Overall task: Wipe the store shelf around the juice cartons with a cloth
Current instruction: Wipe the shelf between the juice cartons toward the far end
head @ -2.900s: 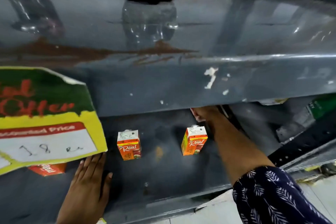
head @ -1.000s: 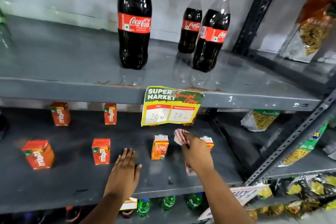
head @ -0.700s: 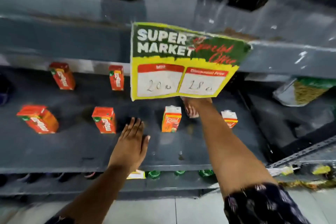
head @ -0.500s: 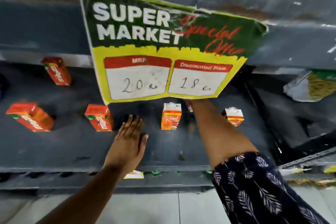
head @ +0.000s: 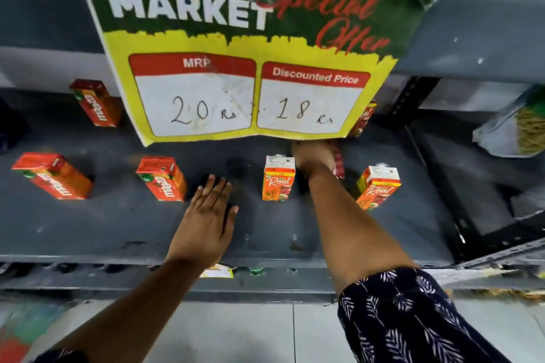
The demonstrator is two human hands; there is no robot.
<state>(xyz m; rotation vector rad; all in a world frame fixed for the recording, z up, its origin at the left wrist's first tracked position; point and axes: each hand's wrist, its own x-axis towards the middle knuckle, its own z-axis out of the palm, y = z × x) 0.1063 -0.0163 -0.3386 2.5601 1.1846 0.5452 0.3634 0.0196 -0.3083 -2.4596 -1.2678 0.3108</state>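
The dark grey shelf (head: 112, 224) holds several small juice cartons. Two orange Real cartons stand upright, one (head: 278, 178) just left of my right forearm and one (head: 377, 187) to its right. Red Maaza cartons (head: 162, 178) stand further left. My right hand (head: 312, 156) reaches deep between the Real cartons, closed on a red-and-white checked cloth (head: 339, 163) that presses on the shelf; its fingers are partly hidden under the price sign. My left hand (head: 206, 215) lies flat on the shelf near the front edge, fingers together, holding nothing.
A large green-and-yellow "Super Market Special Offer" sign (head: 250, 47) hangs from the upper shelf edge and blocks the view of the shelf's back. Another red carton (head: 364, 119) peeks out behind its right corner. A snack bag (head: 513, 127) lies on the neighbouring shelf at the right.
My head has moved closer and lower, so the sign fills more of the view. My right hand with the cloth stays deep between the Real cartons. My left hand has barely shifted.
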